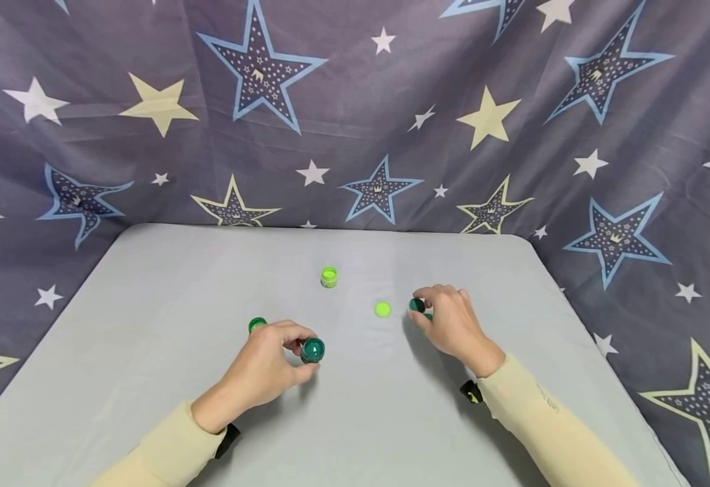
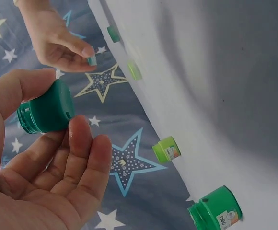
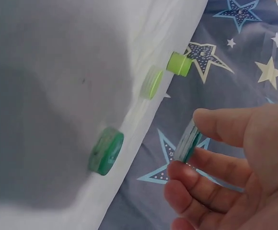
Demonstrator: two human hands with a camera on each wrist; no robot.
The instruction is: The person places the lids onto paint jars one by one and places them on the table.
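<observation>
My left hand (image 1: 260, 368) holds a dark teal-green paint jar (image 1: 313, 350) above the table, pinched between thumb and fingers. The jar's mouth is uncovered and faces up toward the head camera. At the right, my right hand (image 1: 453, 326) pinches a dark teal-green jar lid (image 1: 417, 305) by its edge, also off the table. Beneath that hand lies a brighter green lid (image 3: 107, 152), mostly hidden in the head view. A second green jar (image 2: 218, 211), lidless, stands on the table behind my left hand, which partly covers it in the head view.
A lime-green jar (image 1: 329, 277) stands uncovered toward the back middle of the white table (image 1: 178, 284). Its matching lime-green lid (image 1: 382, 309) lies flat to the left of my right hand. A star-patterned cloth (image 1: 342, 101) hangs behind the table.
</observation>
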